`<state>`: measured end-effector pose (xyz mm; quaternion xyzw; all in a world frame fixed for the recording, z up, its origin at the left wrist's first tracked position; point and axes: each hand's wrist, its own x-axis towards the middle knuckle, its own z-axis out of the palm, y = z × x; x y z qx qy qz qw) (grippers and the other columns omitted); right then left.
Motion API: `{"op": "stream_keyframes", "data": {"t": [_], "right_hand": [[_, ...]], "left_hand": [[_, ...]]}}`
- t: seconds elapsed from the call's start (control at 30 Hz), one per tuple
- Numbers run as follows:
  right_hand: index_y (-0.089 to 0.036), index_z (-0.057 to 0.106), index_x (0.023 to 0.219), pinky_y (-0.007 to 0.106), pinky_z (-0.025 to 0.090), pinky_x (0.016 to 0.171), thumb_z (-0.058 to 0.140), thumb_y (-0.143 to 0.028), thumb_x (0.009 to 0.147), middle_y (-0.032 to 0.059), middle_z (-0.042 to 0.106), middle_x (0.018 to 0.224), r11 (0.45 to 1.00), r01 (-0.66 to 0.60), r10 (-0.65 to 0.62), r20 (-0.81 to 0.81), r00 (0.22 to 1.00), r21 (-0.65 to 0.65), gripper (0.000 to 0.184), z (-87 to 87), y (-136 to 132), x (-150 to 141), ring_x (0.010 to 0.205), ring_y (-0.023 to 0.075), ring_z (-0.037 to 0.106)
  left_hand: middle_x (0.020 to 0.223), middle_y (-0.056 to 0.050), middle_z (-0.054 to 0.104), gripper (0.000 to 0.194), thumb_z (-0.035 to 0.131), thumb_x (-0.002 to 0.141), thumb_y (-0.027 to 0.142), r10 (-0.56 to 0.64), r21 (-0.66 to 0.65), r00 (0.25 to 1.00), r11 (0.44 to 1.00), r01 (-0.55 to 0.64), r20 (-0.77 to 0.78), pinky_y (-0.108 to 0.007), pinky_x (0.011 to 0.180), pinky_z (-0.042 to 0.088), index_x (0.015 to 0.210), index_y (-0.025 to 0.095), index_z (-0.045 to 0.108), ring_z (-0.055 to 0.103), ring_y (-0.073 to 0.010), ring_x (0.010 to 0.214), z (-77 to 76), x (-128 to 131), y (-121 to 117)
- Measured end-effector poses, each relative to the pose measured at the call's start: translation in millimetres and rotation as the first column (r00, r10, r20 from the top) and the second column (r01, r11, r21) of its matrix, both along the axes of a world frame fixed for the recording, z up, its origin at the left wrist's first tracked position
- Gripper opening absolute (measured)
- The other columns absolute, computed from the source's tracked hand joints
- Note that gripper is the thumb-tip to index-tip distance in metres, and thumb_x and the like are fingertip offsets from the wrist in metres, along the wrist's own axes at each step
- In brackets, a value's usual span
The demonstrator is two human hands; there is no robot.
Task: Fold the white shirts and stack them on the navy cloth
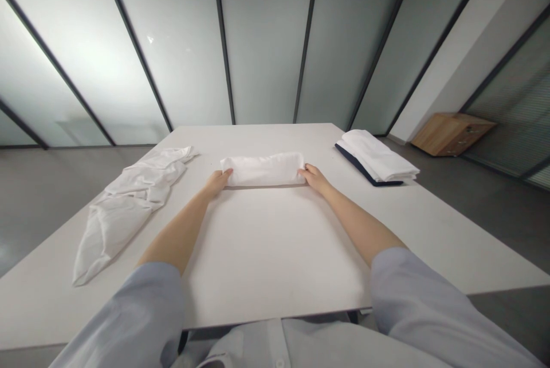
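A white cloth (265, 169), folded into a long narrow strip, lies across the middle of the table. My left hand (218, 180) pinches its left end, thumb on top and the other fingers out of sight underneath. At the opposite end my right hand (315, 176) grips the cloth in the same way, its thumb over the edge. Both arms reach forward, and the strip's near edge runs about level between the hands.
On the left of the white table (275, 253) lies a crumpled white cloth (133, 196). Folded white fabric (376, 153) rests on a dark folded piece (361, 167) at the right. Beyond stand frosted glass panels (266, 41) and a wooden cabinet (447, 133).
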<state>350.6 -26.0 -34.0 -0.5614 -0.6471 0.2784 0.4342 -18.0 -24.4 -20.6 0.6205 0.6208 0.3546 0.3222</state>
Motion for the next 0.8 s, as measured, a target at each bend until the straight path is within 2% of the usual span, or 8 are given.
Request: {"op": "stream_keyframes", "data": {"t": [0.1, 0.23, 0.33, 0.43, 0.5, 0.57, 0.67, 0.8], "right_hand": [[-0.021, 0.059, 0.080, 0.026, 0.046, 0.060, 0.055, -0.039, 0.076, -0.0006, 0.065, 0.070, 0.998, 0.053, -0.053, 0.011, 0.999, -0.031, 0.019, 0.5, 1, -2, 0.066, 0.0178, 0.059], [-0.021, 0.060, 0.102, 0.028, 0.047, 0.065, 0.056, -0.033, 0.078, 0.0019, 0.068, 0.077, 0.990, 0.141, -0.141, 0.075, 0.987, 0.001, 0.027, -3.0, 3, -6, 0.069, 0.0193, 0.061], [-0.021, 0.057, 0.118, 0.031, 0.049, 0.073, 0.055, -0.030, 0.081, 0.0027, 0.067, 0.077, 0.978, 0.171, -0.193, 0.212, 0.958, 0.116, 0.038, -7.6, 5, -10, 0.073, 0.0208, 0.063], [-0.019, 0.056, 0.126, 0.036, 0.048, 0.089, 0.052, -0.023, 0.082, 0.0104, 0.067, 0.103, 0.945, 0.158, -0.258, 0.355, 0.899, 0.287, 0.044, -9.6, 4, -13, 0.095, 0.0240, 0.063], [-0.018, 0.058, 0.127, 0.039, 0.043, 0.100, 0.049, -0.018, 0.082, 0.0139, 0.058, 0.127, 0.925, 0.091, -0.264, 0.452, 0.852, 0.368, 0.046, -8.7, 4, -15, 0.113, 0.0256, 0.056], [-0.019, 0.060, 0.127, 0.041, 0.038, 0.107, 0.046, -0.013, 0.083, 0.0117, 0.050, 0.140, 0.924, -0.015, -0.213, 0.547, 0.809, 0.382, 0.047, -7.2, 3, -16, 0.125, 0.0250, 0.048], [-0.021, 0.064, 0.123, 0.041, 0.033, 0.111, 0.042, -0.008, 0.083, 0.0065, 0.053, 0.139, 0.939, -0.145, -0.099, 0.652, 0.752, 0.311, 0.048, -5.0, 2, -16, 0.130, 0.0224, 0.045], [-0.022, 0.068, 0.118, 0.042, 0.032, 0.111, 0.041, -0.014, 0.087, 0.0047, 0.059, 0.133, 0.959, -0.145, -0.071, 0.707, 0.704, 0.242, 0.042, 2.2, -5, -18, 0.130, 0.0228, 0.046]], "left_hand": [[0.068, -0.006, 0.064, 0.049, 0.046, 0.074, 0.063, 0.048, 0.058, 0.996, 0.997, -0.044, -0.074, -0.032, 0.064, 0.042, 0.064, 0.017, 0.060, 0.060, -0.0246, 0.074, 1.1, 3, 1], [0.067, -0.007, 0.063, 0.038, 0.042, 0.079, 0.049, 0.129, 0.095, 0.966, 0.989, -0.109, -0.226, -0.033, 0.063, 0.041, 0.066, 0.018, 0.059, 0.061, -0.0261, 0.075, 4.6, 9, 1], [0.078, -0.011, 0.067, 0.026, 0.048, 0.079, 0.038, 0.217, 0.127, 0.928, 0.974, -0.187, -0.303, -0.034, 0.068, 0.043, 0.084, 0.017, 0.062, 0.063, -0.0286, 0.084, 6.7, 13, 1], [0.089, -0.011, 0.069, 0.034, 0.049, 0.081, 0.025, 0.323, 0.161, 0.897, 0.945, -0.286, -0.302, -0.035, 0.076, 0.046, 0.113, 0.017, 0.055, 0.064, -0.0276, 0.093, 7.0, 15, 1], [0.094, -0.010, 0.070, 0.042, 0.046, 0.084, 0.019, 0.347, 0.169, 0.887, 0.936, -0.308, -0.304, -0.036, 0.082, 0.047, 0.126, 0.017, 0.048, 0.064, -0.0262, 0.097, 6.3, 16, 0], [0.099, -0.011, 0.070, 0.050, 0.043, 0.085, 0.015, 0.331, 0.175, 0.887, 0.942, -0.288, -0.322, -0.037, 0.086, 0.048, 0.135, 0.017, 0.043, 0.064, -0.0257, 0.101, 5.5, 16, -2], [0.125, -0.015, 0.061, 0.063, 0.044, 0.080, 0.008, 0.307, 0.272, 0.871, 0.939, -0.211, -0.384, -0.038, 0.095, 0.046, 0.143, 0.017, 0.038, 0.059, -0.0261, 0.114, 5.9, 15, -7], [0.152, -0.012, 0.036, 0.062, 0.046, 0.082, 0.013, 0.272, 0.500, 0.800, 0.865, 0.040, -0.534, -0.043, 0.110, 0.033, 0.143, 0.020, 0.042, 0.036, -0.0282, 0.137, 11.7, 22, -20]]}}
